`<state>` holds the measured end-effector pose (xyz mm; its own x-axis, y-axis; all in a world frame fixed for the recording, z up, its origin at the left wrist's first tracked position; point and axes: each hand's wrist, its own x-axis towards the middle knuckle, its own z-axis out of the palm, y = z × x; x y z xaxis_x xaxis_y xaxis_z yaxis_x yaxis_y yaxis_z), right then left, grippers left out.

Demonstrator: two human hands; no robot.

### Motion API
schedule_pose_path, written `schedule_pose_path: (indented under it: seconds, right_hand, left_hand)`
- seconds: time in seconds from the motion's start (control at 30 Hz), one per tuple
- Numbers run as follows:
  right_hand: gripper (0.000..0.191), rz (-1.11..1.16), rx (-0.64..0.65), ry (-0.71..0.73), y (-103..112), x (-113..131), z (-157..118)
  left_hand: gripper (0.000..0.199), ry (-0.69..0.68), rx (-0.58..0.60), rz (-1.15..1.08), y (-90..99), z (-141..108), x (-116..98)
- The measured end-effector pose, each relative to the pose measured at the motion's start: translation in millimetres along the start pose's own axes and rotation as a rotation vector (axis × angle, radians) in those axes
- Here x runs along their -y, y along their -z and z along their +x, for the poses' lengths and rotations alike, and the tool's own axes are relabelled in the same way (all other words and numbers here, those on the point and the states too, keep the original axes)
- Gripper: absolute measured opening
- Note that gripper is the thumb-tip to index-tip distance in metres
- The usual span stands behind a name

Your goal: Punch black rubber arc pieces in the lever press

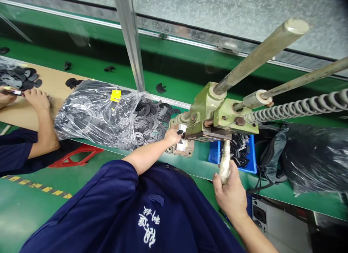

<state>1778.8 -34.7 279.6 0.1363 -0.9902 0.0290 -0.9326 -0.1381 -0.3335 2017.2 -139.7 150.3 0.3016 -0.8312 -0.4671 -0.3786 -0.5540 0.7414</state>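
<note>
Pinching a small black piece [179, 132] between thumb and fingers, the person's left hand [172, 137] holds it at the die plate [181, 146] of a green manual press [202, 115], just under the press head. The right hand [228, 195] is clenched around the tape-wrapped handle [224, 162], which stands nearly upright in front of the press. Two long metal rods [261, 57] and a coiled spring [296, 107] run from the press head toward the right. A blue crate [239, 151] filled with black pieces sits just beside the press on the green counter [195, 167], and a black plastic bag [312, 155] lies farther right. To the left, a clear plastic bag [92, 111] with a yellow label [115, 96] lies on the counter, black arc-shaped pieces [150, 118] heaped at its open end. Beyond it, a co-worker's hand [36, 100] rests on a cardboard sheet [51, 78] near a pile of dark pieces [19, 78].
</note>
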Motion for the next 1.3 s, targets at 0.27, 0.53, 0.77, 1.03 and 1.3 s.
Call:
schedule_pose_path:
  seconds: [0.27, 0.53, 0.77, 1.03, 1.3]
  right_hand:
    - [0.071, 0.012, -0.016, 0.008, -1, -1, 1]
    - [0.069, 0.006, -0.002, -0.001, 1, 3, 2]
    - [0.068, 0.014, -0.003, -0.021, 3, 5, 1]
    - [0.07, 0.003, 0.009, -0.044, 5, 7, 0]
    - [0.072, -0.008, 0.002, -0.024, 4, 6, 0]
  left_hand:
    - [0.036, 0.069, 0.067, -0.436, 3.3, -21, 14]
    - [0.047, 0.034, -0.428, 0.37, 73.7, 2, 51]
    - [0.052, 0.057, -0.321, 0.563, 82.9, 20, 52]
    - [0.029, -0.048, -0.332, 0.341, 97.1, 9, 54]
    - [0.018, 0.038, 0.171, -0.488, 29.4, 1, 39]
